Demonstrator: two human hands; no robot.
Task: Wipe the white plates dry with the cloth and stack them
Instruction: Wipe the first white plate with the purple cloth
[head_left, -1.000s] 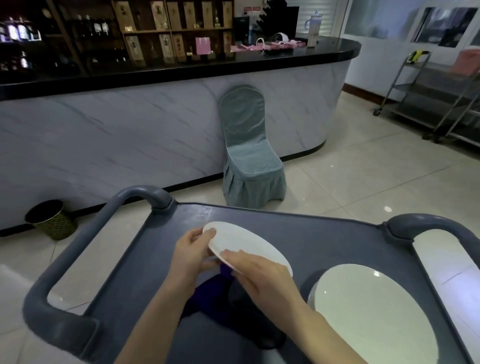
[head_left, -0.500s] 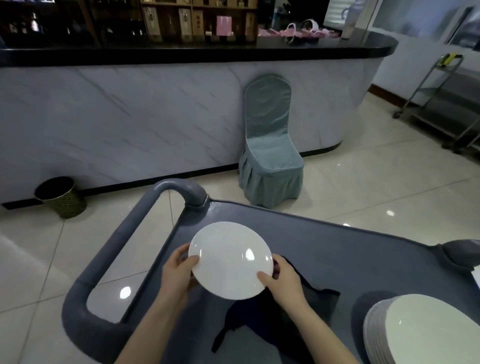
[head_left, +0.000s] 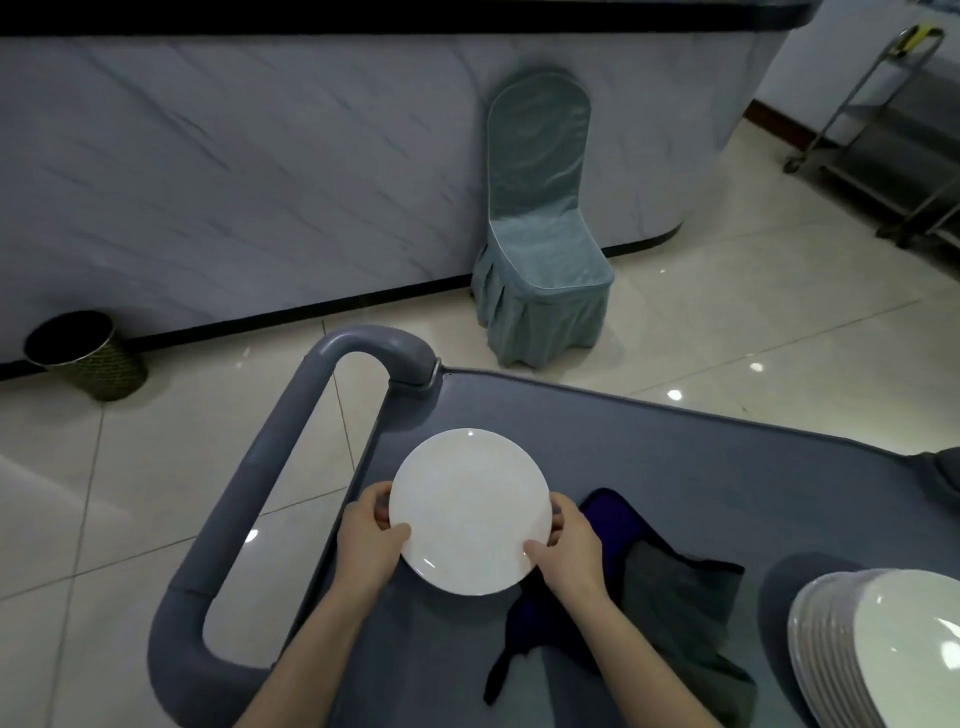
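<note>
Left hand (head_left: 371, 540) grips the near-left rim of a white plate (head_left: 470, 512), thumb on the upper face and fingers curled behind. The right hand (head_left: 569, 551) pinches the near-right rim the same way, so the plate hangs between the two, its face turned up toward the camera, above the left part of the grey cart (head_left: 675, 431). Neither hand holds the cloth (head_left: 680, 592). It lies crumpled on the cart top just beneath and to the right of the right hand, dark blue near the wrist and grey farther out. Beyond the cloth, at the cart's near-right corner, stands the stack of plates (head_left: 883, 649), well apart from the held plate. Both of the task's targets lie rightward, so the right hand is the nearer to each. It could probably drop to the cloth while the left keeps the plate. To stack the plate, it would have to travel right across the cloth. Being round, it needs no turning, only levelling to sit flat.
</note>
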